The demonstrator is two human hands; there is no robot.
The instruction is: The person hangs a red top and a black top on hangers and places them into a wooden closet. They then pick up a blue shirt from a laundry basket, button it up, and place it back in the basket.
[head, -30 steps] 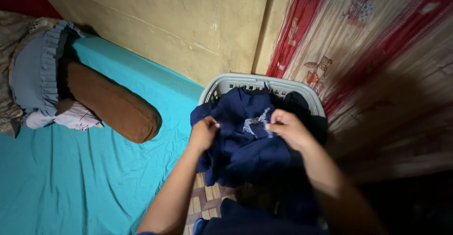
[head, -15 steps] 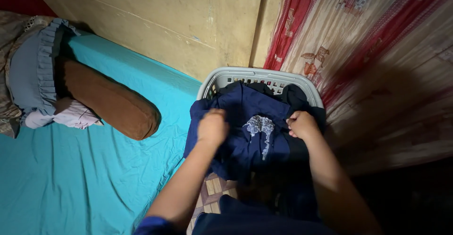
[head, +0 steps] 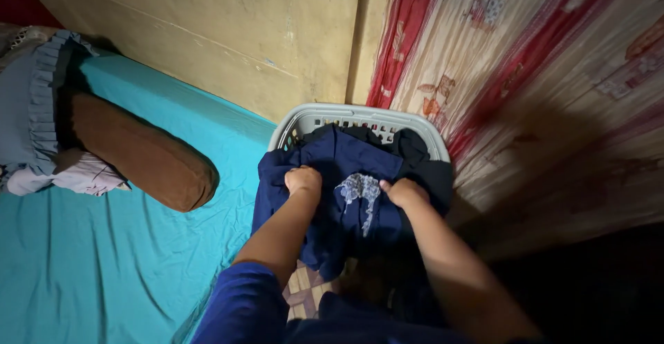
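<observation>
A dark blue garment with a pale lace patch on its front lies across the top of a grey laundry basket. My left hand grips the cloth at its left side, fingers closed in the fabric. On the right of the patch, my right hand is closed on the same garment. More dark clothes fill the basket behind it. The lower part of the garment hangs over the basket's near rim, between my forearms.
A bed with a turquoise sheet is on the left, with a brown bolster and a grey frilled pillow. A beige wall stands behind. A red and cream patterned curtain hangs right of the basket. Tiled floor shows below.
Both hands have shifted their grip on the blue garment, the lace patch has turned to face up, and my hands have drawn closer together. The view has panned slightly right.
</observation>
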